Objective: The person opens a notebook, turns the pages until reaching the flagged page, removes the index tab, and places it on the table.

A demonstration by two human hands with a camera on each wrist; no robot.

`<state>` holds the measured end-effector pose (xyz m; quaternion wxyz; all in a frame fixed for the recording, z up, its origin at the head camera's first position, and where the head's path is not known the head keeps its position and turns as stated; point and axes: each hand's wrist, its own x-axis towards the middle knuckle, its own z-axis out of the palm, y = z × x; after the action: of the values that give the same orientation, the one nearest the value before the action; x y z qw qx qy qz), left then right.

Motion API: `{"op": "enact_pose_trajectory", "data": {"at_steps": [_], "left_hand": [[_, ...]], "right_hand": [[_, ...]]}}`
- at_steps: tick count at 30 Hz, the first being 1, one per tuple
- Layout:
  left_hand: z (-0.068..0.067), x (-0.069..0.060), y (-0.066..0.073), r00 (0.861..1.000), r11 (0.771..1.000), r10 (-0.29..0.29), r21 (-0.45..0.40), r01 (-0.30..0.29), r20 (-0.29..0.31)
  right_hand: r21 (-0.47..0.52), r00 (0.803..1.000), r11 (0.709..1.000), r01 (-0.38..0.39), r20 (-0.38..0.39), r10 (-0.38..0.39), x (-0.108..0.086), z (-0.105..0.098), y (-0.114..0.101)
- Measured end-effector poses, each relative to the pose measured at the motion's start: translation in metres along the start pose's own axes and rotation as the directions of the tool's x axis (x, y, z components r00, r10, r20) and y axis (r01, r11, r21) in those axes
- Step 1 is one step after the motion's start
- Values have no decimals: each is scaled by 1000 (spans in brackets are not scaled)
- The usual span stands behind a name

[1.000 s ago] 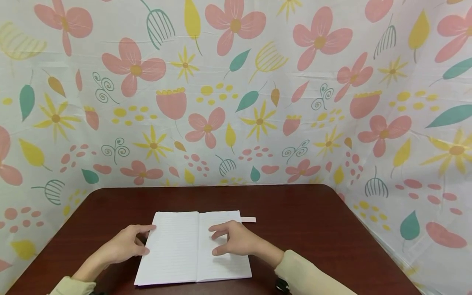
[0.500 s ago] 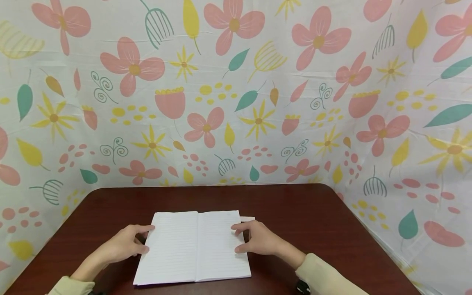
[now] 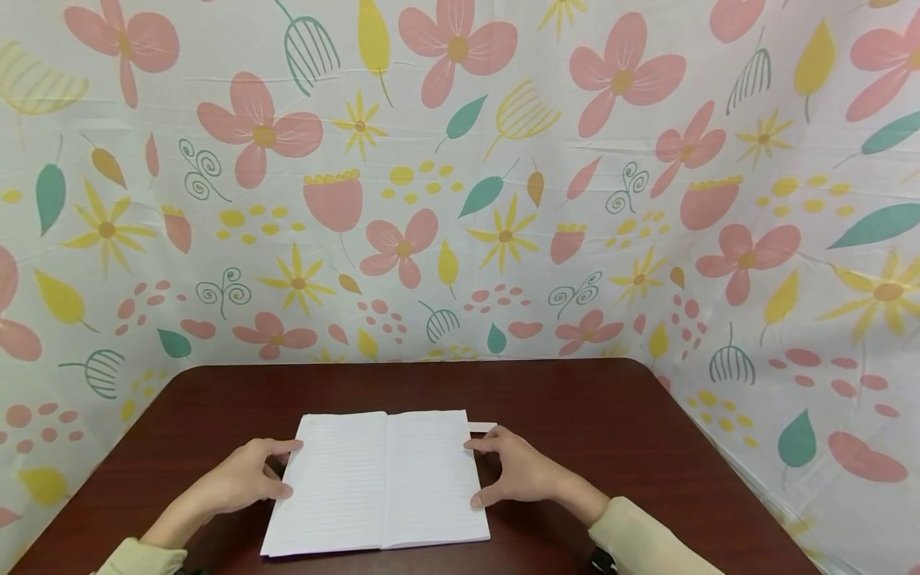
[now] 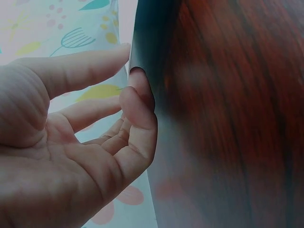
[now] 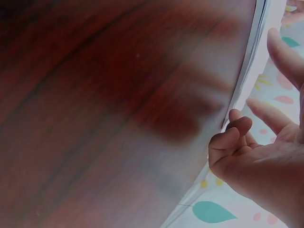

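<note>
An opened-out notebook is lying near the front of a dark reddish-brown counter, its two ruled white pages facing up and its centre fold running away from the person. A thin purplish sliver is showing beneath its near left corner, and a pale strip is sticking out past its right side, close to the far corner. The left hand is pinching the notebook's left edge: in the left wrist view the thumb is resting on the page side while a curled fingertip is lying underneath. The right hand is touching the opposite edge, thumb and forefinger standing wide apart, the forefinger just beside the strip; in the right wrist view curled fingers are sitting against that edge, but whether they are gripping it I cannot tell. Pale cream sleeves are covering both forearms at the near side, and a black object is peeking out under the right cuff, too little of it showing to name. Behind the counter and along its sides, a white cloth is hanging, carrying pink flowers, yellow blooms and green leaves.
</note>
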<state>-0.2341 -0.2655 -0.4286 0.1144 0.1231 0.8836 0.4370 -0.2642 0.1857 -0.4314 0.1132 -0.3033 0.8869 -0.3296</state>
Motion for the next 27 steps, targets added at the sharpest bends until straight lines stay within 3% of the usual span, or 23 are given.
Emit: {"op": "enact_pose_trajectory", "data": {"at_steps": [12,27], "left_hand": [[1,-1,3,1000,1000,18,9,-18,-3],[1,-1,4,1000,1000,12,15,-12,-12]], "right_hand": [[-21,999,1000,-17,36,18,2,-1,5],[-44,999,999,-22,22,23,4,2,7]]}}
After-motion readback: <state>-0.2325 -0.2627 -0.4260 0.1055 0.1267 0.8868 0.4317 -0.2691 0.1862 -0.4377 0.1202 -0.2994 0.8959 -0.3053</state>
